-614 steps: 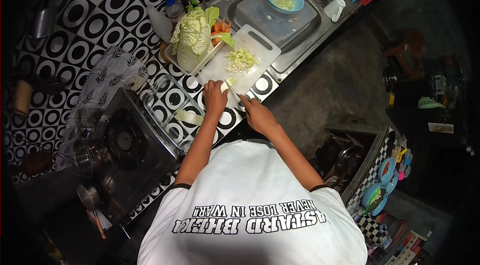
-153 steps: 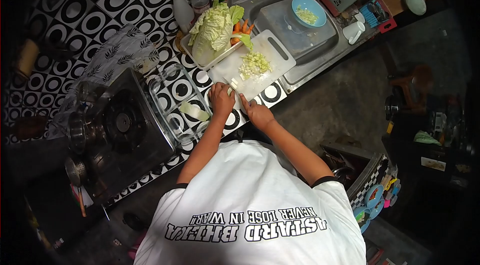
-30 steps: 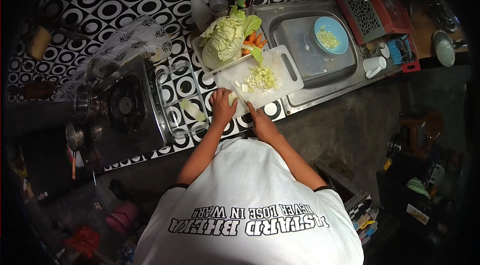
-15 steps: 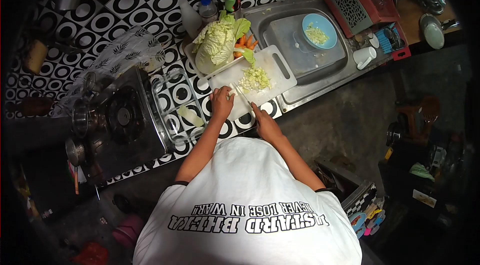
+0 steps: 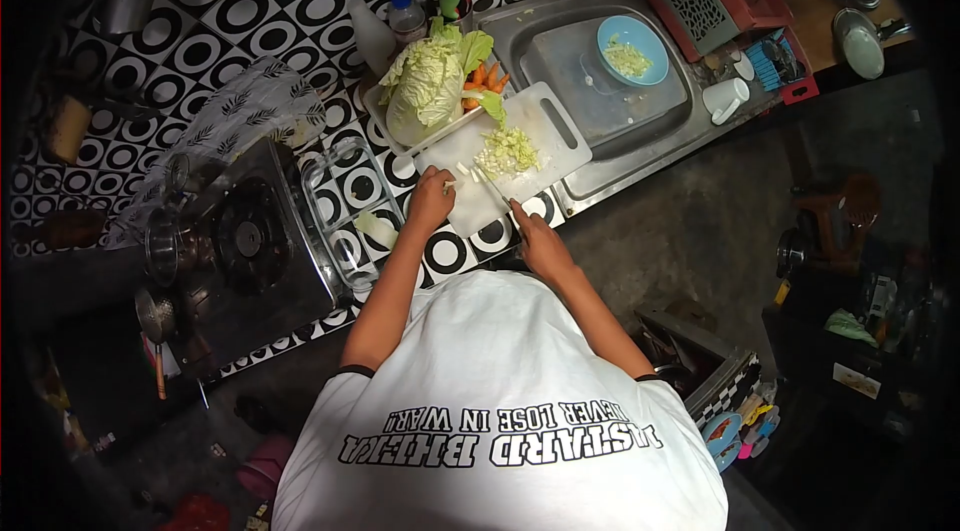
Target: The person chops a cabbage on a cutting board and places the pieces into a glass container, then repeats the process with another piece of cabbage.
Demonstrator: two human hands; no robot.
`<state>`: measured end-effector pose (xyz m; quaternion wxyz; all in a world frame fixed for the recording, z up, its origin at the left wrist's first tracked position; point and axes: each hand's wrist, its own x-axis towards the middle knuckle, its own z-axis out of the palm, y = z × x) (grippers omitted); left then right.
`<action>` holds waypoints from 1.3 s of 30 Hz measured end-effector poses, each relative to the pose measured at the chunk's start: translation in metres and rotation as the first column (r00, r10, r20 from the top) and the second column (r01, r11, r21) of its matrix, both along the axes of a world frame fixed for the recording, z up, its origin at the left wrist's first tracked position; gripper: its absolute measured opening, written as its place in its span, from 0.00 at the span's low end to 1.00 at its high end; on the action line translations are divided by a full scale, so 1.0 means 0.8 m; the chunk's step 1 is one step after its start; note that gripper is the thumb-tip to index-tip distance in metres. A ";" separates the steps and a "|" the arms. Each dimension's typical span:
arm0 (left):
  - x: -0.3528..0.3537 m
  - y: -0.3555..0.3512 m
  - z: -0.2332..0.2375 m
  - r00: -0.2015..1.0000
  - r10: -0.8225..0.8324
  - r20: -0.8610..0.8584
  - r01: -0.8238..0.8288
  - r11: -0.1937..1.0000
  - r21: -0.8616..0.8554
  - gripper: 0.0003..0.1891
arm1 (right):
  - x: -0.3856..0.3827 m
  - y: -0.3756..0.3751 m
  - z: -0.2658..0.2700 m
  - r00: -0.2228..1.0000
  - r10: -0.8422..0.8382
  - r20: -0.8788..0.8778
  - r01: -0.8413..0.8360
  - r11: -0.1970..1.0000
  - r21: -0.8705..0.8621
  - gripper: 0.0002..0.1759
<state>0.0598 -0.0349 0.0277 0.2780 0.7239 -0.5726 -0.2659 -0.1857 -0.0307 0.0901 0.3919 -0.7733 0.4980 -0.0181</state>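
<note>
A kitchen knife [image 5: 492, 187] is gripped in my right hand [image 5: 546, 249], its blade lying over the white cutting board [image 5: 473, 216]. Just beyond the blade sits a heap of chopped cabbage [image 5: 512, 151]. My left hand [image 5: 431, 199] is at the board's left edge, fingers curled in, with a small pale piece of cabbage at the fingertips. A few pale bits lie on the board between that hand and the blade. Behind the board, a whole cabbage [image 5: 422, 86] rests in a white tray [image 5: 452, 134] beside carrots [image 5: 488, 78].
To the right, a blue bowl [image 5: 633, 50] with chopped cabbage stands in the steel sink [image 5: 570, 193] area, near a white mug [image 5: 726, 99]. On the left are a glass dish [image 5: 352, 271] with a pale leaf piece [image 5: 377, 229] and a gas stove [image 5: 250, 241]. Bottles [image 5: 406, 19] stand behind.
My left hand has drawn back left, away from the blade. Pale bits now show between it and the knife. My right hand still holds the knife, shifted slightly.
</note>
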 end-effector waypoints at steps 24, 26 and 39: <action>-0.006 0.008 -0.005 0.989 -0.133 0.072 0.136 0.990 -0.047 0.06 | -0.027 -0.001 -0.024 0.995 0.096 0.017 -0.096 0.994 0.052 0.38; -0.011 0.011 -0.006 0.988 -0.115 0.102 0.124 0.989 -0.083 0.05 | -0.029 -0.002 -0.028 0.994 0.102 0.023 -0.103 0.993 0.058 0.39; -0.038 0.039 -0.002 0.946 -0.065 0.316 0.146 0.959 -0.241 0.09 | -0.026 -0.001 -0.044 0.991 0.137 -0.004 -0.137 0.990 0.017 0.42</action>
